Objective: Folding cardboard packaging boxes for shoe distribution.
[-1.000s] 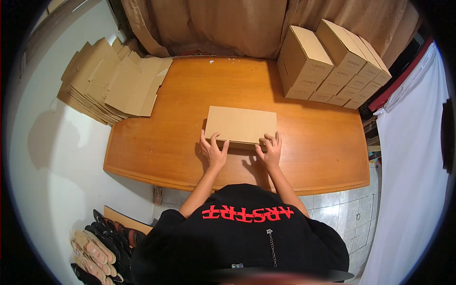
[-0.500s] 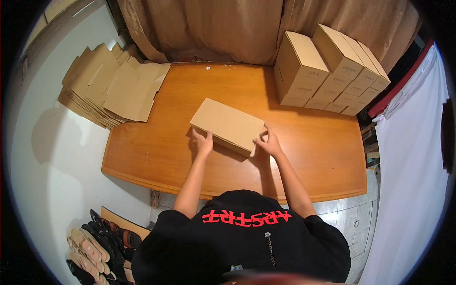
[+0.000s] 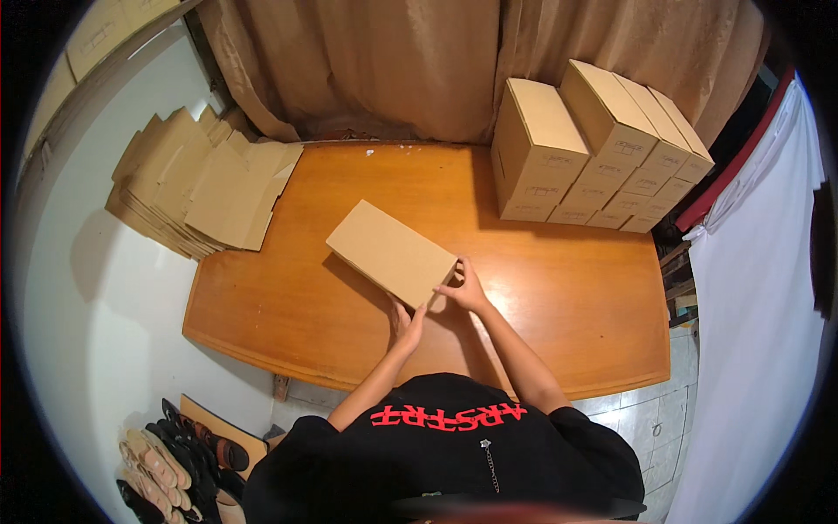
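A brown cardboard box [image 3: 393,251] lies at an angle on the wooden table [image 3: 559,314], its top panel flat and closed. My right hand [image 3: 464,286] is at the box's right end, fingers curled round the far right corner and thumb by the near edge. My left hand [image 3: 407,327] holds the near long side close to the near right corner, its thumb reaching up to the edge. Part of the left fingers is hidden by the box.
Finished-looking boxes [image 3: 602,170] stand stacked at the back right. Flattened cardboard sheets [image 3: 223,192] are piled at the back left. A brown curtain [image 3: 384,70] hangs behind the table, and a white cloth [image 3: 751,306] hangs at the right. Sandals [image 3: 161,463] sit on the lower left.
My left hand has slid from the box's left end along its near side toward the right corner. The box has turned a little clockwise; my right hand stays at its right end.
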`<control>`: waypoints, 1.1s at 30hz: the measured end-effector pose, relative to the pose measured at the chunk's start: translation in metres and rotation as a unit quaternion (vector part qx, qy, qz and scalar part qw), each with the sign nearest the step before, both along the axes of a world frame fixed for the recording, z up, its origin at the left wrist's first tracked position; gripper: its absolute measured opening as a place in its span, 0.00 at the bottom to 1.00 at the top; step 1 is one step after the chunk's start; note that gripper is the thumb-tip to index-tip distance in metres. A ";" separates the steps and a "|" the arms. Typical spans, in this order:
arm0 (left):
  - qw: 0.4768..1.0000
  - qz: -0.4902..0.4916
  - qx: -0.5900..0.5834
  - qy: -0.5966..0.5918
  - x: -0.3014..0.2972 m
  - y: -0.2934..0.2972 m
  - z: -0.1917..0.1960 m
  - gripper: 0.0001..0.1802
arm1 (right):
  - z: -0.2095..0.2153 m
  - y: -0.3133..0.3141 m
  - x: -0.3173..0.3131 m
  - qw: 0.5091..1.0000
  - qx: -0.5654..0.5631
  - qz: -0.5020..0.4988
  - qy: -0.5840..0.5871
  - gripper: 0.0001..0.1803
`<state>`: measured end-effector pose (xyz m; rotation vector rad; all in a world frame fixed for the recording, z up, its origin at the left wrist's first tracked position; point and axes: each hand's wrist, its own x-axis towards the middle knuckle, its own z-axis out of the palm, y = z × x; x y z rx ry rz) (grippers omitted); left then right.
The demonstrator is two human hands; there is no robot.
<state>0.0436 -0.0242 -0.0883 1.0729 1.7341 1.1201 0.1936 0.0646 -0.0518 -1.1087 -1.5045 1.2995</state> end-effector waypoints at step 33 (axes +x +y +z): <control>0.876 -0.235 0.412 0.081 0.173 0.275 0.231 0.43 | 0.202 0.127 0.143 0.852 0.316 -0.369 -0.196 0.40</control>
